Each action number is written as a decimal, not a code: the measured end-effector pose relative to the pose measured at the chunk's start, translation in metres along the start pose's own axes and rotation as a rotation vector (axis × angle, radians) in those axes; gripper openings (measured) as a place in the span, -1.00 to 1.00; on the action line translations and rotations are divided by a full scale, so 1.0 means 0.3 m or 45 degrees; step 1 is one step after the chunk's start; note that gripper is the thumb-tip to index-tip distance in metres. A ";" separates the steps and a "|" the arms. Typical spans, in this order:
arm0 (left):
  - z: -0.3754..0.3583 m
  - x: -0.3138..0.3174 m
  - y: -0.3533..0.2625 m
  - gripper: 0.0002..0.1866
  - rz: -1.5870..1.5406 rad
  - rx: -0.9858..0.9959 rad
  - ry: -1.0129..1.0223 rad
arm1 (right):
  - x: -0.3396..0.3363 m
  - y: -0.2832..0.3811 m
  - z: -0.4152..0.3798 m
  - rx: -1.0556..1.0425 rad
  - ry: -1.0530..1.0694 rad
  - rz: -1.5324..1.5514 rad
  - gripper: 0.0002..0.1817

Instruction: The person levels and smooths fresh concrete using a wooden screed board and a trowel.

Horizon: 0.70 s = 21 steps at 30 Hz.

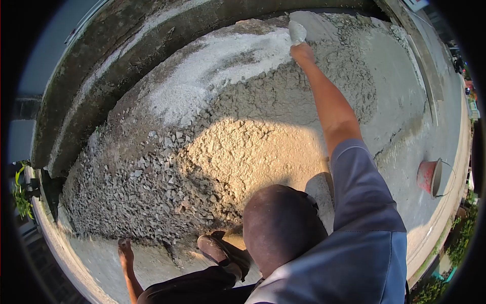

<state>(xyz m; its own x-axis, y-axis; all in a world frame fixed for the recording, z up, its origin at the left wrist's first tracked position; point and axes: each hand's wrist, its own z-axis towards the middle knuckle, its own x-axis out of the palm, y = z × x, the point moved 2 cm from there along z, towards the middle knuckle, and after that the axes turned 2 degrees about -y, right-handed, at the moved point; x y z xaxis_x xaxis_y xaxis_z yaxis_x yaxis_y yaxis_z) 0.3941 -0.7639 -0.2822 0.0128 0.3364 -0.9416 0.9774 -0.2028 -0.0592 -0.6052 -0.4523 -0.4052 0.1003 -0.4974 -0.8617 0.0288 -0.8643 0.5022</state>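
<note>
My right hand (302,53) is closed around a small, pale grey, scoop-shaped tool (297,33), my arm stretched far forward. The tool is over the far edge of the pile, where white powder (223,55) meets wet grey mix (273,96). Low on the left, my left hand (124,249) hangs beside the near edge of the crushed stone (136,197), loosely bent, with nothing visible in it. A dark rounded form (281,230) covers part of the mix in front of my shirt; I cannot make out what it is.
A red bucket (428,177) with a wire handle stands on the concrete at the right. A concrete kerb (101,81) curves behind the pile. A wooden handle (326,166) shows beside my sleeve. My shoe (212,249) is at the pile's near edge.
</note>
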 end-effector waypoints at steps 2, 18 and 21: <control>-0.038 -0.002 0.014 -0.44 0.083 -0.084 0.032 | 0.027 -0.083 0.125 0.111 0.101 -0.031 -0.53; 0.070 0.090 -0.078 -0.43 -0.086 -0.042 0.105 | 0.090 0.063 -0.444 -0.244 0.249 -0.065 -0.55; 0.077 0.096 -0.091 -0.44 -0.074 0.095 0.023 | 0.132 0.093 -0.484 -0.188 0.329 -0.080 -0.55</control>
<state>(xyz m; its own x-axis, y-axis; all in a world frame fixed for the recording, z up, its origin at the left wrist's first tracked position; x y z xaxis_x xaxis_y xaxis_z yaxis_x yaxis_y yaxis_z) 0.3629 -0.7698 -0.3154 -0.0392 0.3658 -0.9299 0.9583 -0.2499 -0.1387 -0.4559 -0.4850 -0.4147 0.3430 -0.3914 -0.8539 0.1854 -0.8630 0.4700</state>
